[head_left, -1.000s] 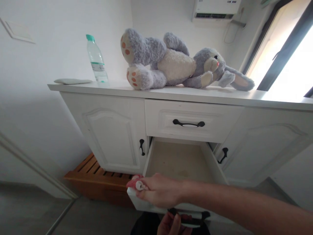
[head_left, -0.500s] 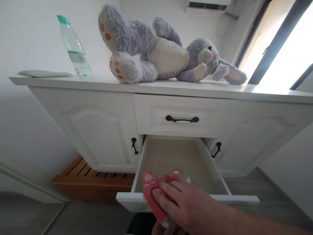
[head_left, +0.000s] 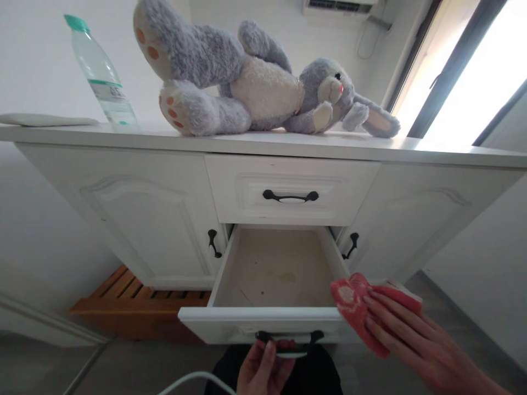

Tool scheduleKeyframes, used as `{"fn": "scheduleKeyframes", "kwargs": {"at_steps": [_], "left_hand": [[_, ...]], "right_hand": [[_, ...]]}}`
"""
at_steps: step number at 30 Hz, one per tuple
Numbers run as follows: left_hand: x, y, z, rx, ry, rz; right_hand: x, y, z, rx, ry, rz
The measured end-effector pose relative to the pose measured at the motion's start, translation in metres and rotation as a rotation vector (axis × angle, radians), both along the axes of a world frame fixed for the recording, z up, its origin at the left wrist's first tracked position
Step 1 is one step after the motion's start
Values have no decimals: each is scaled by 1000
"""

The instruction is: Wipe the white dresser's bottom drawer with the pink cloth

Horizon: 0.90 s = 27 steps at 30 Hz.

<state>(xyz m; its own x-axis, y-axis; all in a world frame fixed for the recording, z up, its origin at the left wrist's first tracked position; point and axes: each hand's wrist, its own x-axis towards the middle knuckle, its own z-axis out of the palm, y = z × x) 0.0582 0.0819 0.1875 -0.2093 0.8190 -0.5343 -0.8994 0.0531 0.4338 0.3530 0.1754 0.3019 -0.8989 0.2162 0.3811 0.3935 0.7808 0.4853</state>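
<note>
My right hand (head_left: 415,345) presses a red cloth (head_left: 358,307) flat against the right front corner of an open white drawer (head_left: 255,317). Its fingers lie stretched out over the cloth. My left hand (head_left: 265,370) is below the drawer front, fingers curled up around the black drawer handle (head_left: 288,337). The drawer's beige inside (head_left: 274,269) shows a few stains and holds nothing else. Above it sits a shut drawer (head_left: 288,189) with the same kind of handle.
A grey plush rabbit (head_left: 255,90) lies on the white cabinet top (head_left: 370,148), with a water bottle (head_left: 101,74) and a flat pale pad (head_left: 45,119) at the left. Cabinet doors flank the drawers. A wooden slatted stand (head_left: 132,296) sits on the floor at left. A window is at right.
My right hand has slid the red cloth along the drawer's front edge from the left corner to the right corner. The view has moved closer and lower.
</note>
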Motion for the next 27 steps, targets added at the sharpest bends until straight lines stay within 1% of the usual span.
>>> {"fn": "scheduleKeyframes", "kwargs": {"at_steps": [2, 5, 8, 11, 13, 16, 19, 21, 24, 27], "left_hand": [[-3, 10, 5, 33, 8, 0], [-7, 30, 14, 80, 54, -14], [-10, 50, 19, 108, 93, 12], [-12, 66, 20, 134, 114, 22], [-12, 74, 18, 153, 137, 18], [-13, 84, 17, 178, 174, 23], [-15, 94, 19, 220, 174, 28], [-16, 105, 21, 247, 176, 21], [-19, 124, 24, 269, 180, 24], [-23, 146, 25, 269, 171, 37]], "right_hand": [[16, 3, -10, 15, 59, -81], [15, 9, -23, 45, 155, -195], [-7, 20, -32, 73, 227, -293], [-38, 32, -39, 104, 285, -326], [-60, 37, -44, 112, 305, -307], [-95, 43, -48, 88, 301, -208], [-129, 51, -44, 47, 263, -79], [-146, 60, -38, 25, 232, -30], [-161, 80, -31, 23, 190, -6], [-164, 102, -31, 55, 133, 22]]}}
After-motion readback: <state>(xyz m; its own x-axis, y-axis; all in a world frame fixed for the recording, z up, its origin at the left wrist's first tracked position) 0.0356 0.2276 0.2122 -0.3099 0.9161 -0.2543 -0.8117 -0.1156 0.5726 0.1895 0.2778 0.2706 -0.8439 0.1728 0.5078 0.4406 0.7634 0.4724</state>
